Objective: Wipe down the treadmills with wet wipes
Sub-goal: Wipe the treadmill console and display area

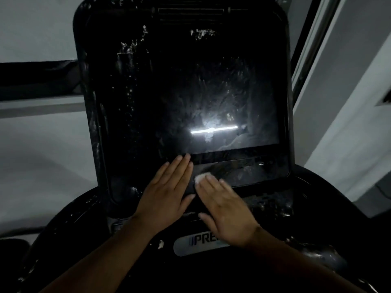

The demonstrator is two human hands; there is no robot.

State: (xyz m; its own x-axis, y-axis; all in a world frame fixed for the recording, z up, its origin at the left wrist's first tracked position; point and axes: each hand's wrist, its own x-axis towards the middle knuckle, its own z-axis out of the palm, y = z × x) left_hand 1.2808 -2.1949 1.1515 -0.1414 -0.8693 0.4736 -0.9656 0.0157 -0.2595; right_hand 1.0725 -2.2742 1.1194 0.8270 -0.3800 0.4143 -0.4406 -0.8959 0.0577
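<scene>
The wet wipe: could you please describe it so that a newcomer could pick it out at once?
Start at the big black treadmill console and drop to the strip below its dark screen. There the right hand lies flat, and the wet wipe is the small white wad poking out from under it. It is the only white thing under a hand.

The left hand [167, 195] and the right hand [226, 210] are both bare, with long, slim fingers and nails cut short and rounded. In the dim light the knuckles show only as faint ridges across their backs. The left forearm [101, 256] and the right forearm [296, 263] are bare too, uncovered from the wrist to the bottom edge of the view, slender and smooth in outline, with a dark crease at the right wrist.
</scene>
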